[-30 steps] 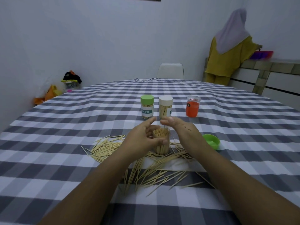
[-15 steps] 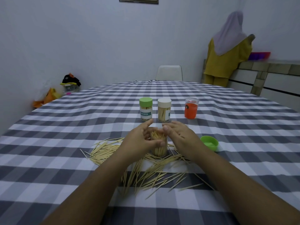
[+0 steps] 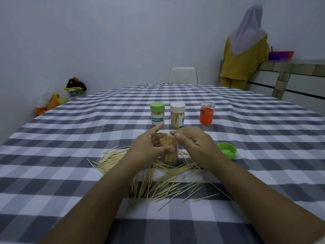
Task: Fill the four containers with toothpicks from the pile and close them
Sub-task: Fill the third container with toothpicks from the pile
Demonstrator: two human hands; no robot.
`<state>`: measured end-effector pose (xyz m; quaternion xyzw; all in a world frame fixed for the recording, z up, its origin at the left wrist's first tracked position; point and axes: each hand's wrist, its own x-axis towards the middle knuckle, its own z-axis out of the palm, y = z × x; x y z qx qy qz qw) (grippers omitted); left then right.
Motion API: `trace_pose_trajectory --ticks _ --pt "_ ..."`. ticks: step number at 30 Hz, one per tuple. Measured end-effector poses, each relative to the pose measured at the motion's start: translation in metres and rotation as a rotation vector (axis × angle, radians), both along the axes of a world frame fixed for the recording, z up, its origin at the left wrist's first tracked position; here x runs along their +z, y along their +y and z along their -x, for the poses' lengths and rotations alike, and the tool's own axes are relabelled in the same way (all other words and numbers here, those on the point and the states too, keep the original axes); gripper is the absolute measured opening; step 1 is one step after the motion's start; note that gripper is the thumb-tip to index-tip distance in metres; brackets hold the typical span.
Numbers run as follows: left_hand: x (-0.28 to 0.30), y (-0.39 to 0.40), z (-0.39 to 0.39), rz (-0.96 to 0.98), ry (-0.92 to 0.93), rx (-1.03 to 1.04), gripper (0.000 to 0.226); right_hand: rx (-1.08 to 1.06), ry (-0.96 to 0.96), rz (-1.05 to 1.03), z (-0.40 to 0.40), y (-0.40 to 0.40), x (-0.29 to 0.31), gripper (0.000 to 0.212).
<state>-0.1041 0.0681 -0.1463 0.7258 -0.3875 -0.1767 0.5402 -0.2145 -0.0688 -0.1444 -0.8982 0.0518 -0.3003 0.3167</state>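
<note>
Both hands (image 3: 173, 147) round open container (image 3: 169, 154), w/ toothpicks (image 3: 158, 187) scattered.

3 containers (image 3: 177, 115) stand behind the toothpick pile (image 3: 158, 180).

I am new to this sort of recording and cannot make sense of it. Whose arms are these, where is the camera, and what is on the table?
There is no machine here. A person wears one wide-angle camera on the head, looking forward and down, so the two bare arms are their own.

The left hand grips a clear open container packed with upright wooden toothpicks. The right hand rests at its rim, thumb touching the toothpick tips, holding nothing that I can see.

On the grey and white checked tablecloth lies a loose pile of toothpicks, with a loose green lid to the right. Farther back stand a green-capped filled container, a white-capped filled container, and a clear orange container, apparently uncapped.

Another person in yellow stands at a counter behind.
</note>
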Motion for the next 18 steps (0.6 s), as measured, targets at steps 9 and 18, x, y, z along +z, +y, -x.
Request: trace_pose_trajectory --ticks 9,18 --pt "0.007 0.01 -0.011 -0.022 0.005 0.079 0.09 0.095 0.465 0.012 0.007 0.012 0.018 0.013" --pt "0.01 0.015 -0.014 -0.069 0.0 0.071 0.092 0.15 0.885 0.364 0.007 0.02 0.016 0.102"
